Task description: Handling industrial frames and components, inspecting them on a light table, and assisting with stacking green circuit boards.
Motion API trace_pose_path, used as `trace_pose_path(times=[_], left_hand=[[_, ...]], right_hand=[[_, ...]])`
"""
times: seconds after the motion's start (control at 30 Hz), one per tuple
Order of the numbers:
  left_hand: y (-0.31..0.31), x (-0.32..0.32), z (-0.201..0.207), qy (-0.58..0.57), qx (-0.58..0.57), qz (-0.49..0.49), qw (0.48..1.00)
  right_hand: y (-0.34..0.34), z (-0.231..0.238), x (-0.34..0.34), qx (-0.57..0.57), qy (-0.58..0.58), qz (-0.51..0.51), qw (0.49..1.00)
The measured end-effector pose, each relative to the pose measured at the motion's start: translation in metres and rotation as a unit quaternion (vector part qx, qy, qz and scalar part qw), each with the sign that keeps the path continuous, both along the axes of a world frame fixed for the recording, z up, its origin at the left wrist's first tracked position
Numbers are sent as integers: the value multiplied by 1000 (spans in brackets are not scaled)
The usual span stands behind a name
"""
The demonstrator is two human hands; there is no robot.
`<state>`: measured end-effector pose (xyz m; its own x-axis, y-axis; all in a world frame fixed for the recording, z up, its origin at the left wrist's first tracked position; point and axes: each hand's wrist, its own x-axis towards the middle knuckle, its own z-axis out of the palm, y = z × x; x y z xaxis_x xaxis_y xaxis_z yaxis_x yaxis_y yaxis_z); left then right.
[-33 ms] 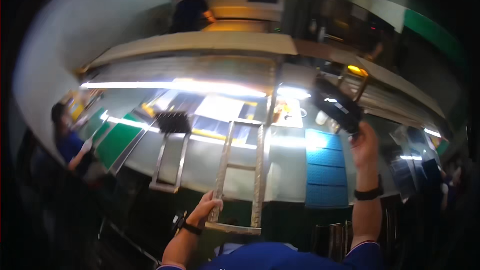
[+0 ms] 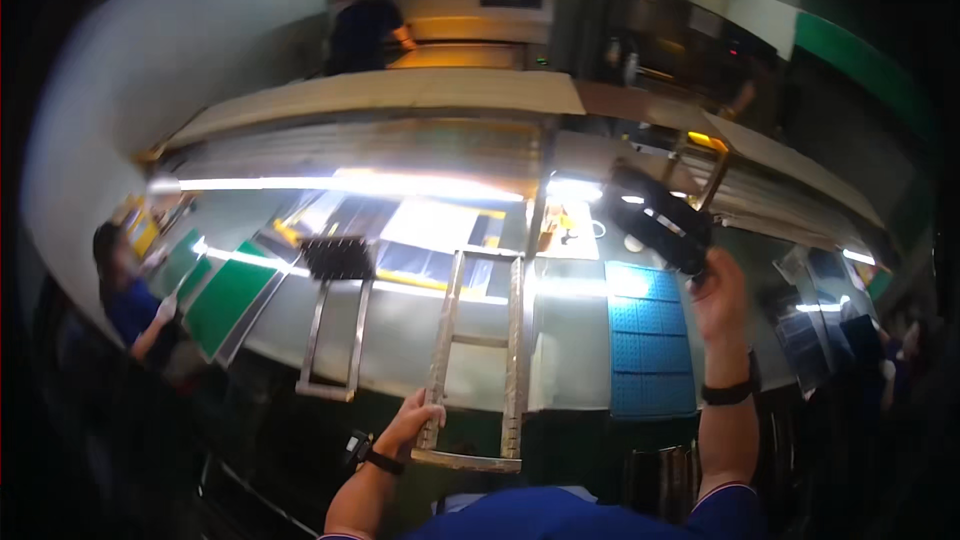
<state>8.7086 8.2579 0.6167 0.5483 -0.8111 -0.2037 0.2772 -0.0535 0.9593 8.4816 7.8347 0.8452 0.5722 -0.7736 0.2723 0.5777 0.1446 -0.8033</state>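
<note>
My left hand (image 2: 410, 422) is closed round the lower left rail of a metal frame rack (image 2: 514, 370), a ladder-like frame with notched side rails and a crossbar. Raised at the right, my right hand (image 2: 720, 295) grips the near end of a dark, glossy flat panel (image 2: 655, 218). The panel is tilted above the worktable and blurred, so its exact kind does not show. Below it and to the left lies a blue panel (image 2: 650, 350) marked off in a grid of sections. The rack stands between my left hand and this blue panel.
A second metal rack (image 2: 308, 340) with a dark piece (image 2: 338, 258) at its far end stands to the left. Beyond it are green boards (image 2: 238, 290) and a co-worker (image 2: 125, 285). Another person (image 2: 365, 28) works at a machine (image 2: 440, 15) behind the long shelf (image 2: 380, 92).
The whole view has shifted slightly. My right hand and the dark panel sit a little further left and lower. My left hand keeps its hold on the rack.
</note>
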Motion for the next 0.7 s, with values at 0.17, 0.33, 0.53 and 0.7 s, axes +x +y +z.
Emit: trace_pose_path(times=[0.17,0.33,0.53,0.7], left_hand=[[-32,72,-39,22,17,-48,998],[-62,108,-60,1,49,-77,996],[-64,123,-79,13,50,-65,997],[-58,115,-93,37,64,-23,997]], right_hand=[[46,-20,36,-49,76,41,995],[85,-64,81,55,143,74,985],[98,-100,127,89,172,143,970],[92,-101,144,143,231,207,940]])
